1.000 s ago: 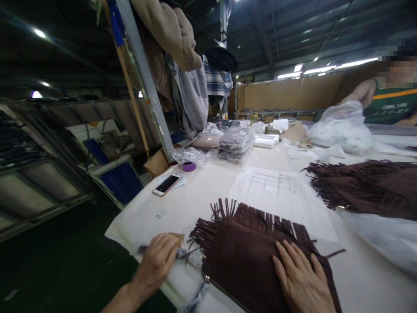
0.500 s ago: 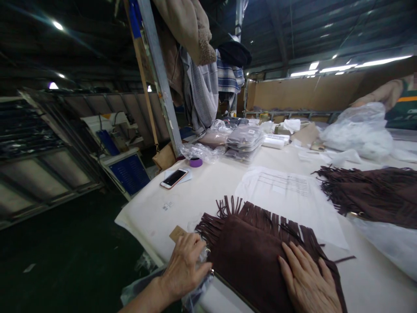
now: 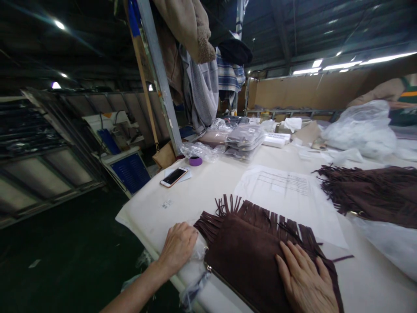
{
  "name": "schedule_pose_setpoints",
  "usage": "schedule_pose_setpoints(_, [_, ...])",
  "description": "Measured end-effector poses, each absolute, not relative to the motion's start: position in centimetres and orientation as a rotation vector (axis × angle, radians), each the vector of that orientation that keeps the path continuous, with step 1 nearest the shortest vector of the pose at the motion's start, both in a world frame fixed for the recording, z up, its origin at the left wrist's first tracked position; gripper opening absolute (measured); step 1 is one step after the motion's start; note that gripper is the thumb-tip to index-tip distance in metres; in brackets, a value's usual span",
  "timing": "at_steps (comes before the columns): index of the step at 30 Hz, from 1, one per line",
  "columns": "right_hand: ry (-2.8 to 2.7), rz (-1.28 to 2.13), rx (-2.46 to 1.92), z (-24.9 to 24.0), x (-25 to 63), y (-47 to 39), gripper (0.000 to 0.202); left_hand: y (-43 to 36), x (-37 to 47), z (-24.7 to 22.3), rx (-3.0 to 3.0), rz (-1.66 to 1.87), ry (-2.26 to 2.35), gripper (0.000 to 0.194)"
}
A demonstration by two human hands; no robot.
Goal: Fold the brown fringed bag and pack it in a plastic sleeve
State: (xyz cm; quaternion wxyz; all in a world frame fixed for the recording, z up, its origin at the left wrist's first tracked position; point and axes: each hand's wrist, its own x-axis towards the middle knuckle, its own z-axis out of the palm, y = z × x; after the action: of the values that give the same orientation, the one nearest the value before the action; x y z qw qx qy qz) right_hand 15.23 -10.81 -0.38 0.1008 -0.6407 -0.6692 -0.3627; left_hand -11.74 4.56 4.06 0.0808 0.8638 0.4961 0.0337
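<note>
A dark brown fringed bag [image 3: 247,256] lies on the white-covered table [image 3: 202,191], its zipper edge toward me. My right hand [image 3: 306,274] rests flat on the bag's right part, fingers apart. Beside the bag's left corner is my left hand [image 3: 180,244], its fingers bent together over clear plastic [image 3: 198,252]; what they grip, if anything, is hidden. A zipper pull [image 3: 208,267] shows at the bag's left corner, with crumpled plastic hanging below it.
Another brown fringed piece [image 3: 374,191] lies at the right. A phone [image 3: 174,177], purple tape [image 3: 195,161], packed bags [image 3: 244,137] and a printed sheet [image 3: 280,187] are farther back. A person's sleeve [image 3: 378,92] shows at the far right.
My left hand has moved up and left, away from the zipper pull. The brown tag that showed beside it is out of sight. My right hand stays on the bag.
</note>
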Motion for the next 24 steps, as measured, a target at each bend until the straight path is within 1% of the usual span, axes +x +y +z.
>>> schedule_pose_setpoints(4, [-1.978, -1.072, -1.9, -0.1, 15.1, -10.8, 0.044, 2.4, -11.3, 3.4, 2.504, 0.154, 1.31, 0.015])
schedule_pose_setpoints(8, [-1.988, -1.088, -1.886, 0.0, 15.1, -11.2, 0.044, 1.1, -10.5, 3.3, 2.098, 0.231, 1.445, 0.002])
schedule_pose_setpoints(11, [-2.029, -1.096, -1.864, 0.1, 15.1, -11.5, 0.042, 1.1, -10.4, 3.9, 1.814, 0.219, 1.5, 0.005])
schedule_pose_setpoints(13, [-2.04, -1.089, -1.847, 0.2, 15.1, -11.5, 0.043, 1.3, -10.5, 4.3, 1.679, 0.209, 1.486, 0.003])
schedule_pose_setpoints(16, [-2.028, -1.068, -1.85, 0.3, 15.0, -11.6, 0.044, 1.7, -10.6, 4.5, 1.415, 0.148, 1.402, 0.009])
schedule_pose_setpoints(20, [-2.038, -1.024, -1.893, -0.3, 15.3, -11.9, 0.04, 2.5, -10.4, 4.3, 1.119, 0.092, 1.243, 0.013])
schedule_pose_setpoints(22, [-2.054, -0.964, -1.916, -1.0, 15.8, -12.1, 0.038, 2.9, -10.2, 4.1, 1.01, 0.134, 1.151, 0.012])
schedule_pose_setpoints(24, [-2.045, -0.824, -2.013, -1.9, 16.3, -12.3, 0.037, 3.2, -10.0, 4.0, 0.911, 0.197, 1.053, 0.014])
